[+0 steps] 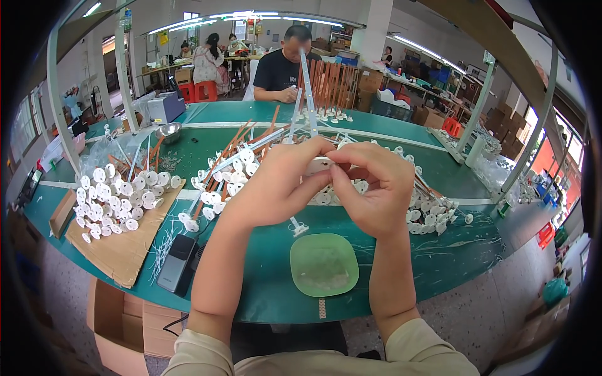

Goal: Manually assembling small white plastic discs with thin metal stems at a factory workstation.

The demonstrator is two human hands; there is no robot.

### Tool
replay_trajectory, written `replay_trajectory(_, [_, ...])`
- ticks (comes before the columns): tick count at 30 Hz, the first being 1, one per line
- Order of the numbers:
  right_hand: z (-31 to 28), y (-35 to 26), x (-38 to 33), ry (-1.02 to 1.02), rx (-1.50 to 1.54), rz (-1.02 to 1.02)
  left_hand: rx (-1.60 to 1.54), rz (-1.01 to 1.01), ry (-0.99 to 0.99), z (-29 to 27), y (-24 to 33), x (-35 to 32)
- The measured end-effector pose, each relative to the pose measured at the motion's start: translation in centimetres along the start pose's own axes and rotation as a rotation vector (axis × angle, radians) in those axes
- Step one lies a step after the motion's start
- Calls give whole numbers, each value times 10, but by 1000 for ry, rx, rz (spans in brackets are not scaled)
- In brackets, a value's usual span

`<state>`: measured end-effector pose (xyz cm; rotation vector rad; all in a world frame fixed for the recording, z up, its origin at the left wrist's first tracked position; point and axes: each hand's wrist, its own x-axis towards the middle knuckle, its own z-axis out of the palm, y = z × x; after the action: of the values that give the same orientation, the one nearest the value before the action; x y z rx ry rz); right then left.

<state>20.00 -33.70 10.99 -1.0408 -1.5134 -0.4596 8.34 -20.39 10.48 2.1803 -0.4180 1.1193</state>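
Note:
Both of my hands are raised over the middle of the green table (pixel 263 263). Between their fingertips is a white round disc (pixel 321 164), partly hidden by the fingers. My left hand (pixel 282 178) pinches its left side, thumb and forefinger pressed together. On the other side my right hand (pixel 376 185) grips it the same way. A long pale strip with holes (pixel 307 94) rises from just behind the fingers; whether it joins the disc I cannot tell. Below the hands stands a translucent green bowl (pixel 324 264) with small pieces in its bottom.
Many white discs (pixel 119 200) on strips are heaped on cardboard (pixel 135 254) at the left. More piles of discs (pixel 433 213) lie at the right. A dark grey box-shaped device (pixel 177 264) stands near the front edge. Across the table sits another person (pixel 276 75) behind upright brown strips (pixel 338 84).

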Motion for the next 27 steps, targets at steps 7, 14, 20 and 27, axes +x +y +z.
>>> replay_trajectory(7, [2,-3,-1,1,1,12,81,-29,-9,-2,12,-1])
replay_trajectory(14, [-15,10,-7,-173,448,541,197,85,-423,1,38,0])
replay_trajectory(20, [-68,4,-24,-173,62,630,242,27,-523,-8,50,-16])
replay_trajectory(27, [-302,103,-170,336,-1061,638,198,-161,-252,-31,47,-23])
